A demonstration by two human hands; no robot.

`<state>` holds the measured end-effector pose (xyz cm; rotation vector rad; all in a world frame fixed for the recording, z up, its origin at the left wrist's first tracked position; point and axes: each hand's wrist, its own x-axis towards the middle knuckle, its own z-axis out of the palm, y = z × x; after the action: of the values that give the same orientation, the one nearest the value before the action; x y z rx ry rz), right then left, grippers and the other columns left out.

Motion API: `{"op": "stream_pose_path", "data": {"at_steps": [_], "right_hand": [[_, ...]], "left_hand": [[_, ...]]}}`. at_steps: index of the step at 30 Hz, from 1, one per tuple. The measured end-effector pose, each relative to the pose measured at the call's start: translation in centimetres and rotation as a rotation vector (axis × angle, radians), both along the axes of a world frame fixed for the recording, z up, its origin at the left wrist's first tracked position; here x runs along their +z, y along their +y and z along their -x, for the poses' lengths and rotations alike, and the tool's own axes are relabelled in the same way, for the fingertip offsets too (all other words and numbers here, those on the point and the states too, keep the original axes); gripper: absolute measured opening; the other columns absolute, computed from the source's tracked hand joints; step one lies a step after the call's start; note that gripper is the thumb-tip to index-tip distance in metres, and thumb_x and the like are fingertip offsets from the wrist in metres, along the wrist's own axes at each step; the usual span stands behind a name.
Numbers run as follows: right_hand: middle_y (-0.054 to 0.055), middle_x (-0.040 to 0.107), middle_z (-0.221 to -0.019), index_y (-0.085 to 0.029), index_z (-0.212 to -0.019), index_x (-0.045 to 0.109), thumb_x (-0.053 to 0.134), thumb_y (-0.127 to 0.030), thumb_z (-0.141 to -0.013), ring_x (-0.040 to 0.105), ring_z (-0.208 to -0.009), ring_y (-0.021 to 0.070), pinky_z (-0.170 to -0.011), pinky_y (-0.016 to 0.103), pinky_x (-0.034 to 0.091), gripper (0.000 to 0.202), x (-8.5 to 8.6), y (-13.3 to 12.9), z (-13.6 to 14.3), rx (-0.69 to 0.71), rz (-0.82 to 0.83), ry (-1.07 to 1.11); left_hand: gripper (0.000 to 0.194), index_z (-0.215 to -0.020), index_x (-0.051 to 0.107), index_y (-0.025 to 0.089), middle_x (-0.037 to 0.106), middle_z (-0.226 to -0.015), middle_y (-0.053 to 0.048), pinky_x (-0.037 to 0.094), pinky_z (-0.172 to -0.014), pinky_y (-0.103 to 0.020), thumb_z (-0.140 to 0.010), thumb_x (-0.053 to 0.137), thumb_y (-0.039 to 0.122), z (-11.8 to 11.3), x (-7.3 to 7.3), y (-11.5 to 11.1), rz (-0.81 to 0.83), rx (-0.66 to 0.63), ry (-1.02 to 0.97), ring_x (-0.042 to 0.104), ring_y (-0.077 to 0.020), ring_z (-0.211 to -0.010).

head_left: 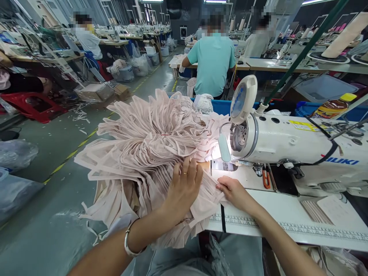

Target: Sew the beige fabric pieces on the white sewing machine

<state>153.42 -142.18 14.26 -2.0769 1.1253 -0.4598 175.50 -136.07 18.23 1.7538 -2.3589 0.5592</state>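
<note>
A big heap of pale pink fabric pieces (161, 142), many layered in folds, covers the table's left side and hangs over its edge. Across the front of this heap lies my left hand (185, 182), palm down, its fingers a little apart. To its right, my right hand (232, 189) pinches the edge of a pale pink fabric piece (208, 191) between thumb and fingers. Just beyond the hands stands a white sewing machine (273, 138), its lamp lighting the needle area. The fingertips' undersides are hidden.
Orange-handled thread snips (266, 178) lie beside the machine bed. A ruler strip (287, 226) runs along the table's front edge, with a paper card (336, 211) behind it. A yellow-capped bottle (333, 106) stands behind the machine. A co-worker in a turquoise shirt (214, 63) sits ahead.
</note>
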Motion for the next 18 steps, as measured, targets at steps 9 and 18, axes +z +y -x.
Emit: {"op": "stream_pose_path", "data": {"at_steps": [9,18], "right_hand": [[0.005,0.069,-0.082,-0.02,-0.089,0.067,0.064,-0.067,-0.082,0.066,-0.081,0.0253,-0.083,0.041,0.053,0.048,0.2,0.6,-1.2,-0.07,-0.782,-0.532],[0.007,0.068,-0.088,-0.023,-0.104,0.062,0.057,-0.061,-0.087,0.064,-0.082,0.0261,-0.079,0.041,0.055,0.042,-1.6,-0.6,0.3,-0.199,-0.284,-0.26]], "left_hand": [[0.044,-0.138,0.058,0.013,0.051,-0.151,-0.016,0.036,-0.114,-0.043,-0.098,0.038,0.006,-0.4,-1.8,-1.2,-0.166,-0.162,0.004,0.042,-0.0266,-0.144],[0.053,-0.06,0.064,0.02,0.059,-0.049,0.0,0.046,-0.058,-0.031,-0.092,0.059,0.062,2.0,0.8,0.5,-0.91,-0.658,0.163,0.051,-0.0158,-0.044]]}}
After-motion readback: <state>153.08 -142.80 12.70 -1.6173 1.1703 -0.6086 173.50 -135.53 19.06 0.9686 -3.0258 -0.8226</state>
